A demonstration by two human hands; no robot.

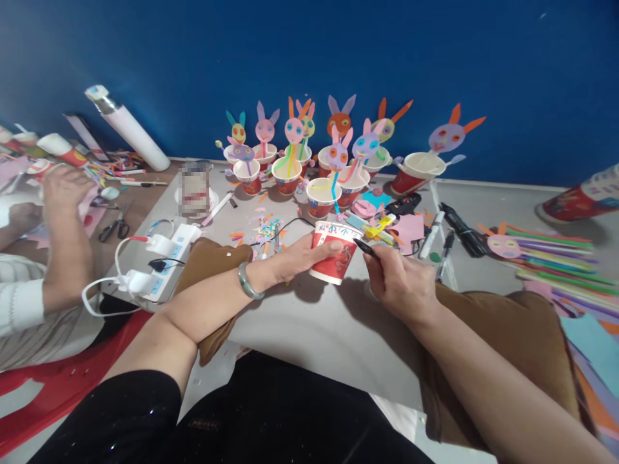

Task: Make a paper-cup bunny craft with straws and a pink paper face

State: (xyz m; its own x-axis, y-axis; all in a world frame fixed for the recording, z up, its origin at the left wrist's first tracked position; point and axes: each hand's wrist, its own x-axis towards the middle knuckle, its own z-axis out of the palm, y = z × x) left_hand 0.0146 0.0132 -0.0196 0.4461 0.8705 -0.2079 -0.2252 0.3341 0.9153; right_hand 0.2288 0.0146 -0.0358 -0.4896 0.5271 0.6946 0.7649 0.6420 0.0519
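My left hand (302, 256) is closed around a red paper cup (329, 265) with a white band of blue marks at its top, holding it up over the grey table. A black pen (366, 247) is gripped in my right hand (401, 277), its tip close to the cup's upper right side; I cannot tell whether it touches. Just behind the cup are paper scraps (410, 227) in pink, yellow and blue. Farther back stand several paper cups with paper rabbit heads on straws, such as the front one (325, 193).
On the left are a white power strip (176, 258) with plugs and a brown cushion (207, 264). Another brown cushion (503, 348) lies under my right forearm. Coloured straws (561, 258) and black markers (461, 229) are on the right. A co-worker's hand (68, 187) is at far left, near scissors (115, 227).
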